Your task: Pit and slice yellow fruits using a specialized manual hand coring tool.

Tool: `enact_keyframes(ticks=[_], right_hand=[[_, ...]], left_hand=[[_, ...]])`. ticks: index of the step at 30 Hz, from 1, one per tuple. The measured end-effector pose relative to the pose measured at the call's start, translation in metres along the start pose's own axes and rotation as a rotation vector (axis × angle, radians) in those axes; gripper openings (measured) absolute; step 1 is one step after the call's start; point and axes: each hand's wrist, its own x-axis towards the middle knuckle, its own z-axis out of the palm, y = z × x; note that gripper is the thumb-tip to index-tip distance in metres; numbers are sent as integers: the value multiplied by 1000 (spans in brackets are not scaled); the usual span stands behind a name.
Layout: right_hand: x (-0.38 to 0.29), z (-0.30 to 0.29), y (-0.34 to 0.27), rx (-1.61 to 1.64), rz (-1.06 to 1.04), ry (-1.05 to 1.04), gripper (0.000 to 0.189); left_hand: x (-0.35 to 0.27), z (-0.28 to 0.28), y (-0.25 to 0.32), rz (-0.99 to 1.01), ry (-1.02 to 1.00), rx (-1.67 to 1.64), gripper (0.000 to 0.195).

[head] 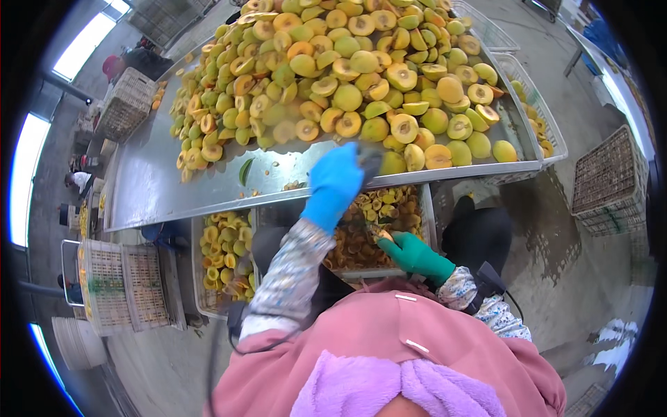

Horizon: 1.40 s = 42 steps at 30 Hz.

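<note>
My left hand (pixel 336 182), in a blue glove, is over the near edge of a metal table (pixel 172 193), at the foot of a large heap of halved yellow-green peaches (pixel 323 68). Something dark grey and blurred is at its fingers; whether it is gripped cannot be told. Below the table edge, my right hand (pixel 417 255) wears a green glove and is closed around a small hand tool (pixel 384 235) with an orange-brown handle. Beneath that hand stands a crate (pixel 428 216) of peach scraps and cut pieces (pixel 385 206).
Left of my legs a crate (pixel 197 271) holds peach halves. More peaches fill a white crate (pixel 555 130) at the table's right side. Stacked crates (pixel 607 182) stand on the wet floor to the right, others (pixel 125 286) to the left. A person (pixel 81 180) is far left.
</note>
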Motion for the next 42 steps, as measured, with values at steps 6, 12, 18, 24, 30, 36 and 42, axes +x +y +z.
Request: enact_keyframes(ticks=[6,12,18,24,30,36,42], right_hand=[[-3,0,32,70,-34,113,56],[-9,-2,5,53,32,124,52],[-11,8,7,206,-18,153,41],[-35,11,-63,7,-294,249,32],[-30,20,-95,-357,-424,338,34],[-27,28,-97,-482,-442,414,34],[-33,32,-108,-585,-419,432,35]], left_hand=[[64,40,46,87,-333,344,33],[70,40,-3,166,-262,-27,46],[-27,-4,-81,84,-528,-2035,58],[-84,20,-69,-118,-233,-2056,71],[-95,72,-67,-33,254,-1497,51],[-109,49,-31,-141,186,-2008,47],[-112,60,-33,37,288,-1814,47]])
